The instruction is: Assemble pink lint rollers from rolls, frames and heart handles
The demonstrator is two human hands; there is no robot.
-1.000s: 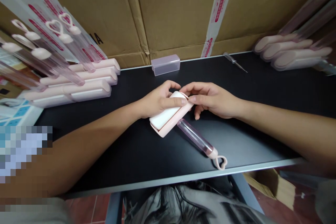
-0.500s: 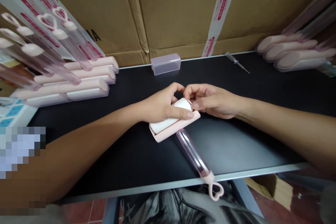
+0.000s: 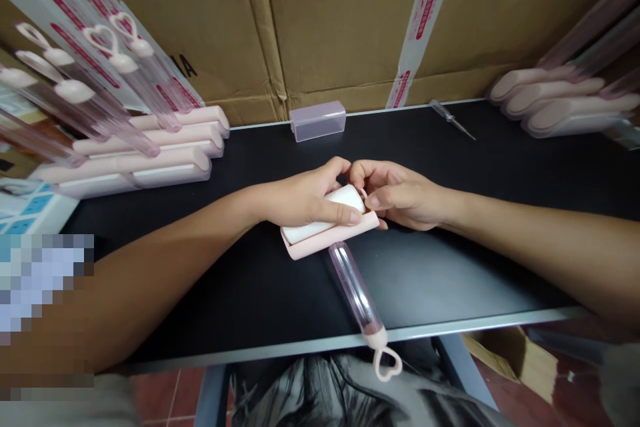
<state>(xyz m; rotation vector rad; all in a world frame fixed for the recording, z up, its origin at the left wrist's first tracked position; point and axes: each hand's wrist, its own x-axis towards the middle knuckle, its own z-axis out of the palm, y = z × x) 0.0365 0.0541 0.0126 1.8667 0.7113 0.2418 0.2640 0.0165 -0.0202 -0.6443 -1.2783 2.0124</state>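
My left hand (image 3: 315, 200) is wrapped over a pink roller head (image 3: 330, 235) with a white roll (image 3: 310, 229) set in it, its thumb lying on the roll. At the right end of the head, my right hand (image 3: 395, 193) pinches a small pale part (image 3: 363, 193), largely hidden by the fingers. A clear pinkish handle (image 3: 354, 287) extends from the head toward the front edge, ending in a heart-shaped loop (image 3: 388, 364) that hangs past the edge.
Several assembled rollers (image 3: 165, 160) stand at the left, more (image 3: 565, 103) at the right. A translucent lilac cover (image 3: 319, 122) and a screwdriver (image 3: 451, 119) lie at the back before a cardboard box (image 3: 340, 27). A blue-and-white box (image 3: 37, 210) is far left.
The handle has swung left, its heart loop moving left along the front edge. The roller head has shifted slightly left and up in my left hand. Both hands keep nearly the same place.
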